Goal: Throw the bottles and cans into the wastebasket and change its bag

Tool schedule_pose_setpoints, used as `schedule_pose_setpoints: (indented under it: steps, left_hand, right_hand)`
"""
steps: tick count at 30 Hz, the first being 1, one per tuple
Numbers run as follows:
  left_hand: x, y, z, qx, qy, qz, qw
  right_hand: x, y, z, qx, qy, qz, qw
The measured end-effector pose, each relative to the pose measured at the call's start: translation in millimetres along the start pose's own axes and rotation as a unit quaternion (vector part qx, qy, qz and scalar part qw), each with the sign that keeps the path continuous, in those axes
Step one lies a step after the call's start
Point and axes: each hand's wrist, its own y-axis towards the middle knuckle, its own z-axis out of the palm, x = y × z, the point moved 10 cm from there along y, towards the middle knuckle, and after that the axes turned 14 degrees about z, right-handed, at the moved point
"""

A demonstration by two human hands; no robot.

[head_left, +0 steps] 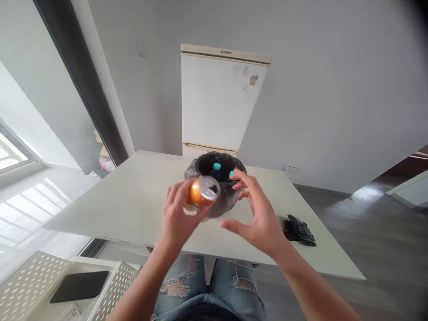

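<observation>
An orange drink can (199, 191) with an opened silver top is held tilted in my left hand (177, 214), its top pointing to the right. My right hand (259, 216) is open beside it, thumb and fingers spread, holding nothing. Just beyond both hands stands a bin lined with a black plastic bag (230, 196), partly hidden by the can and fingers. Inside the bin a bottle with a teal cap (217, 166) shows. A second teal cap (232, 174) appears near my right fingertips.
The bin stands on a pale table (140, 191). A folded black plastic bag (299, 230) lies at the table's right. At lower left is a white basket (36, 276) with a dark flat object (80, 285). A white refrigerator (217, 102) stands behind the table.
</observation>
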Motion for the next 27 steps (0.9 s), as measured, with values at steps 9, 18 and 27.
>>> schedule_pose_setpoints:
  steps: [9, 18, 27]
  left_hand:
    - [-38.5, -4.0, 1.5, 0.012, -0.059, 0.044, 0.997]
    - [24.8, -49.9, 14.5, -0.023, -0.106, -0.186, 0.977]
    - [82.3, -133.2, 99.8, 0.047, -0.440, -0.467, 0.766]
  right_hand:
    - [46.9, 5.3, 17.6, 0.052, -0.032, -0.053, 0.997]
    - [24.5, 74.5, -42.9, -0.148, -0.084, -0.021, 0.985]
    - [-36.5, 112.0, 49.7, 0.122, -0.267, 0.135, 0.946]
